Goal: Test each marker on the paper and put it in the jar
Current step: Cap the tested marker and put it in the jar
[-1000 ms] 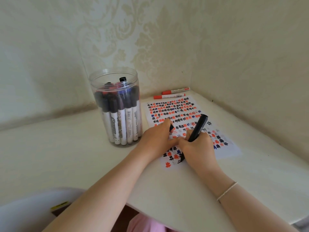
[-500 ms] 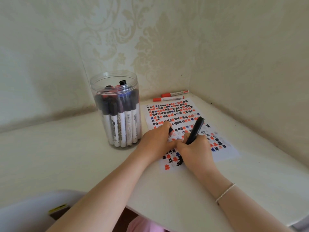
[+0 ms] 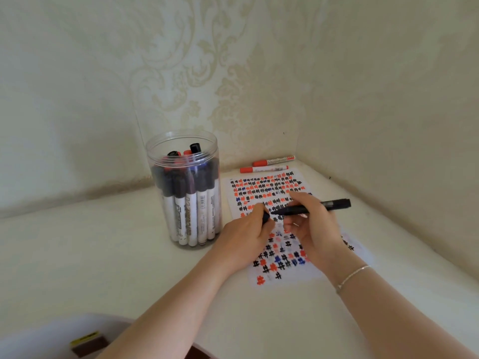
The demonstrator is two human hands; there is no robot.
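Above the paper (image 3: 269, 193), near the tabletop's (image 3: 103, 255) far right corner, the right hand (image 3: 311, 229) has its grip closed around a black marker (image 3: 313, 207) held level, tip toward the left hand (image 3: 246, 237), whose grip pinches the black cap (image 3: 265, 218). The jar (image 3: 186, 190) of markers stands just left of the paper.

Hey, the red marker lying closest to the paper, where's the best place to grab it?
Probably the white barrel of the nearer red marker, pinched from above. It lies flat, parallel to the paper edge, apart from the second marker, leaving both long sides open for fingers.
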